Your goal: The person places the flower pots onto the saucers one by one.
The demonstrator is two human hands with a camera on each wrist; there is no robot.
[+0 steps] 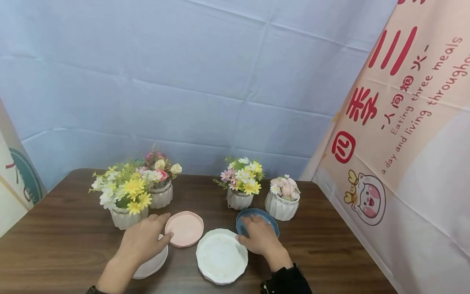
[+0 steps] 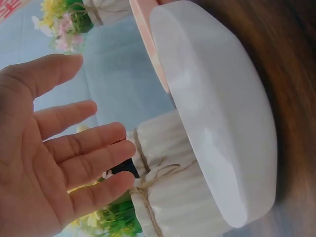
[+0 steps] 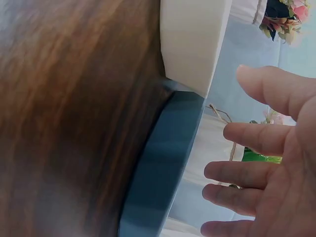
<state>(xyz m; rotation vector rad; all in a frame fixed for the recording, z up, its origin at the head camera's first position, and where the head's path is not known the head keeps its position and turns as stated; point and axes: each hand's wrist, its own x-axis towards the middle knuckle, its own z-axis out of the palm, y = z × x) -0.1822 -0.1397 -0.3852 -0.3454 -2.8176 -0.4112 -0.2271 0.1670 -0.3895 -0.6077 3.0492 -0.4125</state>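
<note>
In the head view my left hand (image 1: 141, 241) is over a whitish plate (image 1: 153, 267) at the left, partly hiding it. A round pink plate (image 1: 185, 229) lies just beyond its thumb. My right hand (image 1: 259, 236) is over a blue plate (image 1: 272, 225) and covers much of it. Between the hands lies a white faceted plate (image 1: 222, 257). In the left wrist view the left fingers (image 2: 94, 163) are loosely extended, apart from the white plate (image 2: 222, 113). The right fingers (image 3: 237, 173) are also spread and hold nothing, beside the blue plate (image 3: 160, 163) in the right wrist view.
Behind the plates stand white pots of artificial flowers: yellow and white ones (image 1: 125, 190), a pink and cream bunch (image 1: 158, 171), a mixed bunch (image 1: 240, 175) and pale pink ones (image 1: 284, 190). Blue cloth (image 1: 183, 81) hangs behind the wooden table (image 1: 330, 261); a printed cloth (image 1: 404, 122) hangs right.
</note>
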